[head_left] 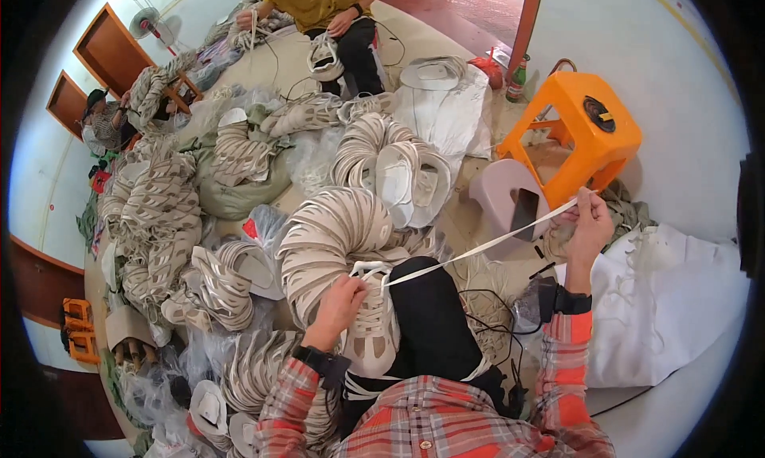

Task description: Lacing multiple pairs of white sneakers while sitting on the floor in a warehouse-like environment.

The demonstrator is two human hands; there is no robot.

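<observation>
A beige shoe upper (372, 338) with pale laces threaded across its front rests against my black-trousered leg. My left hand (341, 305) is closed at the top of this shoe upper, its fingertips pressed by the upper eyelets; exactly what they pinch is partly hidden. From there a flat whitish shoelace (490, 244) runs taut, rising to the right. My right hand (588, 228) holds the far end of it in a pinch, raised beside the orange stool. Just beyond my left hand curves a stack of nested beige shoe uppers (323, 231).
An orange plastic stool (617, 123) and a pale mauve stool (498, 188) with a phone (524, 211) on it stand at right. White sacking (653, 298) lies near my right arm. Heaped uppers (151, 211) fill the left. Ahead, a person (327, 7) handles another shoe.
</observation>
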